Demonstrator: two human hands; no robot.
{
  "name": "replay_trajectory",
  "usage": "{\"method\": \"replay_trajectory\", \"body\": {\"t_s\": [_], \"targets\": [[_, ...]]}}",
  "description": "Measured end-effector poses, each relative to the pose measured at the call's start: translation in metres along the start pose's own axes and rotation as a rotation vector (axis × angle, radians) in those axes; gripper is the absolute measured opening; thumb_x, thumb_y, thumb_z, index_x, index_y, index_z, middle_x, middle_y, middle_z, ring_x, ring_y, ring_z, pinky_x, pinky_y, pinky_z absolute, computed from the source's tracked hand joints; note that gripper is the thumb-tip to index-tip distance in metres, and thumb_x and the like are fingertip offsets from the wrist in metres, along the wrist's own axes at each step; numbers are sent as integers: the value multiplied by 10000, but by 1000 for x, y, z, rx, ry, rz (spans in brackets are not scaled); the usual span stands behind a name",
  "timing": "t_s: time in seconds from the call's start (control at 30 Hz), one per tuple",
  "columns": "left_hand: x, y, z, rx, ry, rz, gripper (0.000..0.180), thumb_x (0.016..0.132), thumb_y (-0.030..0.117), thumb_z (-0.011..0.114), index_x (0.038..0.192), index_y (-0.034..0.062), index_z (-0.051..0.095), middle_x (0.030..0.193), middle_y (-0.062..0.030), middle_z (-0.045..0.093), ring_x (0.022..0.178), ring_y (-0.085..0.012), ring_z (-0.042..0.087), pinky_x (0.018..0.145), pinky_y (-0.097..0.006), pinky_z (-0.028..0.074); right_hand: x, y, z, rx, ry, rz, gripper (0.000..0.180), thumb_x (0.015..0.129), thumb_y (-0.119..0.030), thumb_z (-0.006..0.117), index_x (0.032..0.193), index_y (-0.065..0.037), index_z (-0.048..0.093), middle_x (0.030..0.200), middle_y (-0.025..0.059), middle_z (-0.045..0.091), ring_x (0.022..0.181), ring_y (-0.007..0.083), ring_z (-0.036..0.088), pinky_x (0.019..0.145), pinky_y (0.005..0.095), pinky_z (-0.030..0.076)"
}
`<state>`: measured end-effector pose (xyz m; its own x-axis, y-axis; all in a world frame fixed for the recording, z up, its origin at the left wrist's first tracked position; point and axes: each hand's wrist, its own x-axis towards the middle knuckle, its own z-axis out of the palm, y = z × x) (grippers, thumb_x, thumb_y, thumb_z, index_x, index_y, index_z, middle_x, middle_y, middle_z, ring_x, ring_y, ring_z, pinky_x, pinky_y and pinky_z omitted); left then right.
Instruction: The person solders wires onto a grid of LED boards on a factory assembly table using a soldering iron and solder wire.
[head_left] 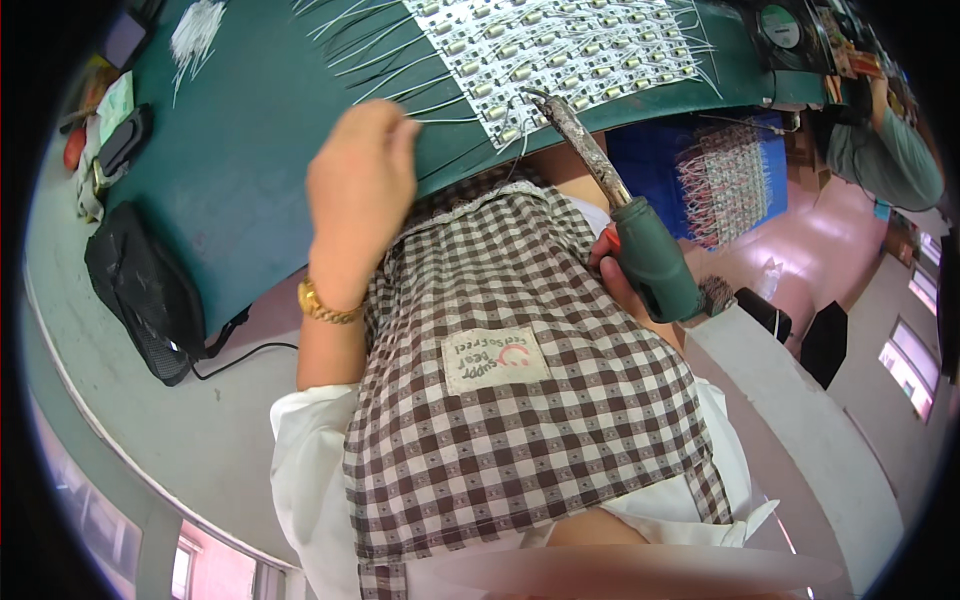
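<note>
I judge soldering is underway: my right hand (612,268) grips the soldering iron (640,245), tip on the LED board panel (540,50) ahead, while my left hand (358,185), fingers curled, pinches wire leads (440,110).

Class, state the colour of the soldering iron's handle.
Dark green, seen in the head view: soldering iron's handle.

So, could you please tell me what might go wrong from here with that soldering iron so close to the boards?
1. The soldering iron tip rests at the edge of the circuit board panel, among loose white wires; a slip could scorch them.
2. The left hand sits near the tip and could get burned.
3. The iron passes just above the checked apron, which it might singe.
</note>
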<state>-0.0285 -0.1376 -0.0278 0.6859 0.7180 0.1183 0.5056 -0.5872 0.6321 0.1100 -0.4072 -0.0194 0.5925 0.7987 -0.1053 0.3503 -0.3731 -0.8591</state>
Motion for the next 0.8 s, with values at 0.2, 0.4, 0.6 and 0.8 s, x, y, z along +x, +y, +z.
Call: {"method": "replay_trajectory", "body": {"t_s": [0.2,0.4,0.6,0.8], "targets": [[-11,27,-5,-257,210,96,80,826,57,666,845,52,588,800,-94,612,654,-263,590,564,-322,475,6,6,4,113,52,-83,147,752,-16,667,898,-35,657,789,90,664,711,219,649,640,300,509],[-1,18,20,-296,4,210,100,749,66,707,776,68,611,672,-49,605,549,-189,594,498,-288,468,12,3,6,214,-174,-61,336,871,-65,602,1185,-29,490,916,67,585,810,138,544,727,267,438],[0,15,25,-220,5,75,78,745,90,688,762,94,612,663,-30,606,537,-180,594,477,-286,454,16,-11,5,324,-188,-64,180,858,-54,608,1034,-30,581,910,38,594,833,129,553,743,231,432],[1,16,23,-352,-27,-19,74,765,60,674,768,72,601,668,-46,593,539,-170,569,495,-274,443,10,-1,-2,165,-218,3,167,737,11,662,902,-12,656,811,87,679,699,217,655,643,311,522]]}}
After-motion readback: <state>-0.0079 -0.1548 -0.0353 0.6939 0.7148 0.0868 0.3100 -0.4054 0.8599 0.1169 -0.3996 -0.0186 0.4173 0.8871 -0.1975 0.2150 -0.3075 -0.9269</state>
